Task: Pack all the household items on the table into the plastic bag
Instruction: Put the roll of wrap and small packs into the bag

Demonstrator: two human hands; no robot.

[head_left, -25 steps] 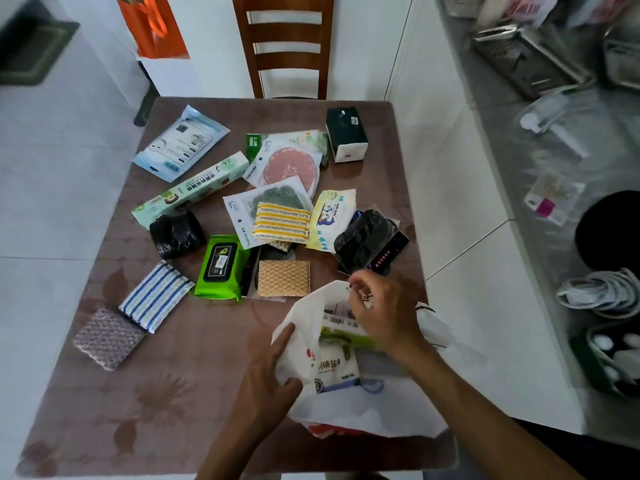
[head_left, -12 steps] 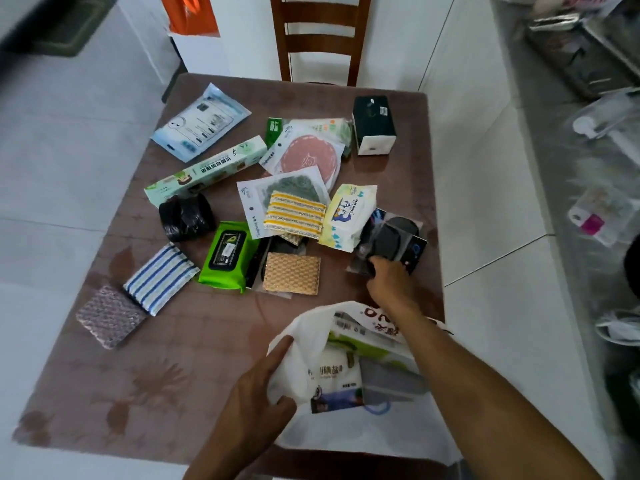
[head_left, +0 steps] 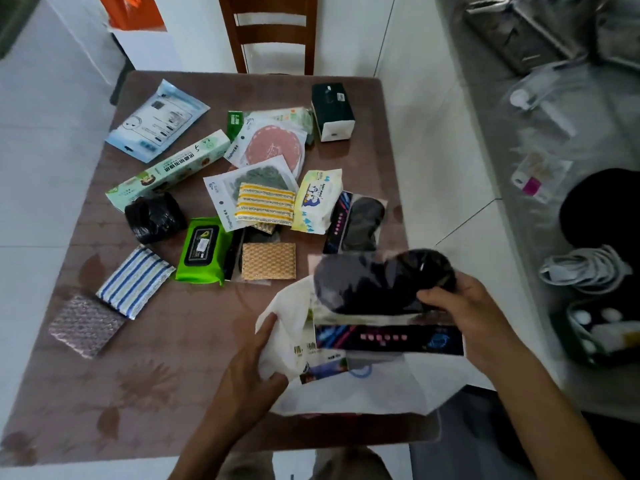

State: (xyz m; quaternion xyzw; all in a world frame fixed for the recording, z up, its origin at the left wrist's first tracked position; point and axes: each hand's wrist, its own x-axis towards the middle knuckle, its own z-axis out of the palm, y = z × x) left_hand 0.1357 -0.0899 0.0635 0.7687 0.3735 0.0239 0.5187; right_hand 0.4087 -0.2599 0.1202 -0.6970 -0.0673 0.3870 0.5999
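Note:
The white plastic bag point(head_left: 363, 389) lies open at the table's near right edge, with some packets inside. My left hand point(head_left: 254, 372) grips the bag's left rim. My right hand point(head_left: 460, 306) holds a clear packet with a black item point(head_left: 377, 289) and a dark card strip, just above the bag's mouth. A second like packet point(head_left: 360, 225) lies on the table behind it. Several items remain on the brown table point(head_left: 166, 368): green wipes pack point(head_left: 202, 251), striped blue cloth point(head_left: 135, 280), orange mesh pad point(head_left: 268, 260), yellow striped sponge point(head_left: 265, 207), long box point(head_left: 169, 168).
A wooden chair point(head_left: 273, 32) stands at the table's far side. A dark box point(head_left: 332, 110) stands upright at the far right of the table. A grey counter point(head_left: 540, 140) with cluttered things and white cables point(head_left: 585, 271) runs along the right.
My right hand picked up the black packet from the table and brought it back over the bag's mouth. My left hand kept hold of the bag's rim.

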